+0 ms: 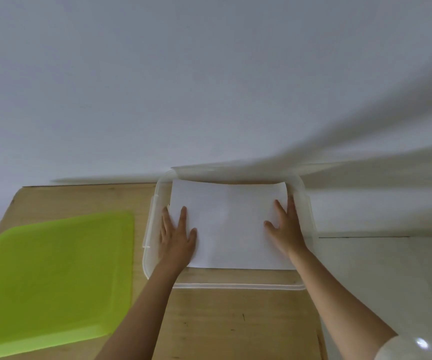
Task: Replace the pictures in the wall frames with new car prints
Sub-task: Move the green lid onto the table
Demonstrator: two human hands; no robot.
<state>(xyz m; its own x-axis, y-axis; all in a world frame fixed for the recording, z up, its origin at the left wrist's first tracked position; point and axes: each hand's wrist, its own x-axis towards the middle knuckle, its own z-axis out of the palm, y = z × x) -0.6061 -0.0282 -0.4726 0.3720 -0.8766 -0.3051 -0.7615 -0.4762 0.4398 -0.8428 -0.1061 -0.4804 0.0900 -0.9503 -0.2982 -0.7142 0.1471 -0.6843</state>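
A white sheet of paper, blank side up, lies in a clear plastic box on a wooden table. My left hand rests on the sheet's left edge, fingers spread, with some fingers seeming to curl under that edge. My right hand lies on the sheet's right edge in the same way, thumb on top. Whether the sheet is lifted or flat in the box I cannot tell. No wall frame or car print face is in view.
A lime-green plastic lid lies flat on the table to the left of the box. A plain white wall rises right behind the table. Pale tiled floor shows to the right.
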